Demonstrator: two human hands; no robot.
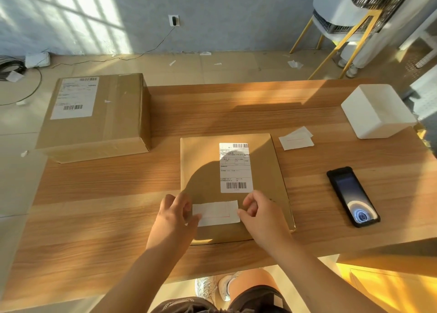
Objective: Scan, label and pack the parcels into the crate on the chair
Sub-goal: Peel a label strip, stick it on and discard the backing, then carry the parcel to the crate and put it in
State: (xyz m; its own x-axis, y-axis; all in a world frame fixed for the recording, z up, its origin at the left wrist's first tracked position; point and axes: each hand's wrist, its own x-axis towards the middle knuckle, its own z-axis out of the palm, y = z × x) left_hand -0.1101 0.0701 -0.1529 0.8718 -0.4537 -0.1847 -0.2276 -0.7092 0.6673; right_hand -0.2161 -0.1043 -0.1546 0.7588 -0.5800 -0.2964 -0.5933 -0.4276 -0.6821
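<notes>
You are looking down at a light wooden table [94, 206] streaked with sunlight and shadow. In the centre of the frame lies a flat brown cardboard parcel [267, 171], with a white printed shipping label carrying barcodes [235, 167] stuck upright on its top face. Just below that label, over the parcel's near edge, you hold a small blank white rectangular sticker [216, 212] stretched between both hands. The fingers of your left hand [176, 214] pinch its left end, and the fingers of your right hand [260, 214] pinch its right end. Whether the sticker already touches the cardboard cannot be told. At the upper left of the frame a large brown cardboard box with its own white barcode label [94, 116] sits on the table's far corner. At the right, a black handheld phone-like device with a lit screen [353, 195] lies face up, well apart from the parcel. Above it stands a white boxy plastic device [378, 110], with loose white paper slips [295, 139] between it and the parcel. In the upper right corner a black slatted plastic crate [378, 3] rests on a white chair with yellow legs [335, 7].
</notes>
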